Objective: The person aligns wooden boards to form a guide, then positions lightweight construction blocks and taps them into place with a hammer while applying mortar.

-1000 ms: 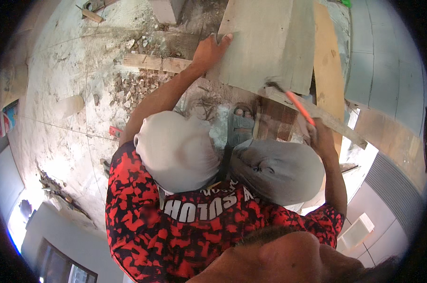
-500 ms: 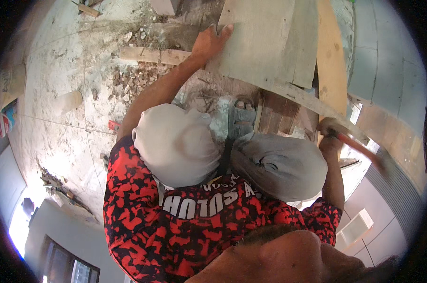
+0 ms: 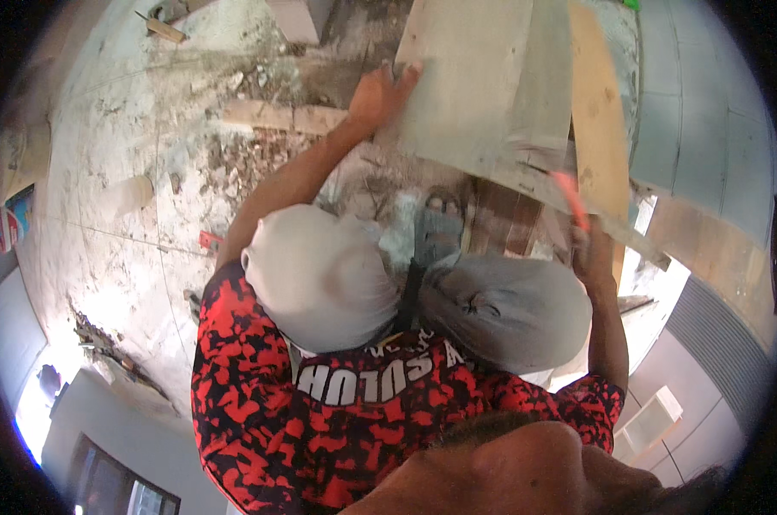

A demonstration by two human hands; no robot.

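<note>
"Hammer (image 3: 569, 194) first: who has it?"

"The right hand (image 3: 588, 246), fingers wrapped round the orange handle, the head smeared by blur over the near edge of the pale board (image 3: 461, 86)."

"And the left hand (image 3: 380, 98)?"

"At the board's left edge, two digits parted in a V. Whether the others hook underneath, I can't tell."

"How far has the work got?"

"Partway, I'd judge. The board is set down with its near edge along a long timber (image 3: 639, 242), so the laying looks done. The hammering looks unfinished, since the tool is at that edge, but I can't make out a nail, so how much is left is uncertain."

"What is it all made of?"

"The board is flat, greyish and dull, with a lengthwise line that could be a seam. To its right lies a tan wooden sheet (image 3: 599, 112) with darker spots. The timber is narrow and straight, its end jutting past the board."

"And around it?"

"Broken rubble (image 3: 242, 167) — small, jagged, brown and grey — lies to the left, near a flat wooden strip (image 3: 277, 116). The floor (image 3: 131, 266) is pale, dirt-stained and crossed by thin joints. A sandalled foot (image 3: 438, 230) shows beyond two knees in grey cloth."
</note>
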